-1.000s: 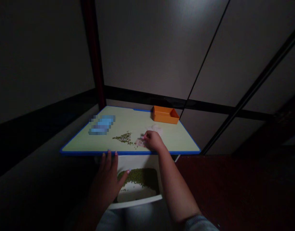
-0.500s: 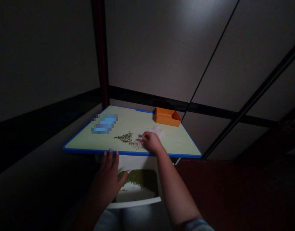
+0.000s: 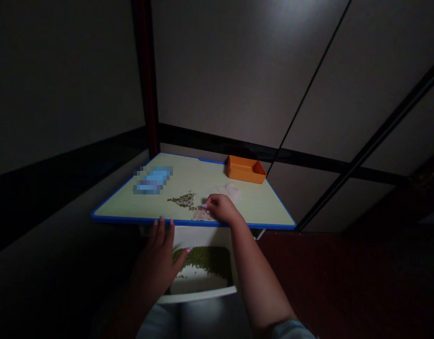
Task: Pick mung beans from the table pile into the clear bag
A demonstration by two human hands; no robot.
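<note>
A loose patch of small green beans [image 3: 182, 200] lies on the pale tabletop [image 3: 188, 174] with its blue edge. Just right of them my right hand [image 3: 218, 207] rests low over the table, thumb and fingers pinched together; what sits between the tips is too small to make out. Under the fingertips shows a pinkish patch [image 3: 202, 214] with a few beans about it. My left hand [image 3: 160, 256] has its fingers spread, their tips at the table's front edge and the thumb over the open white drawer [image 3: 206, 295]. More green beans [image 3: 209, 259] lie inside that drawer.
An orange open box [image 3: 247, 170] stands at the back right corner of the table. A whitish, filmy patch [image 3: 231, 190] lies behind my right hand. At the left is a blurred-out blue item [image 3: 155, 180]. Cabinet panels [image 3: 238, 70] rise behind the table.
My right hand's fingertips have shifted slightly left and toward the front edge, and the beans near them lie differently. My left hand stays in place.
</note>
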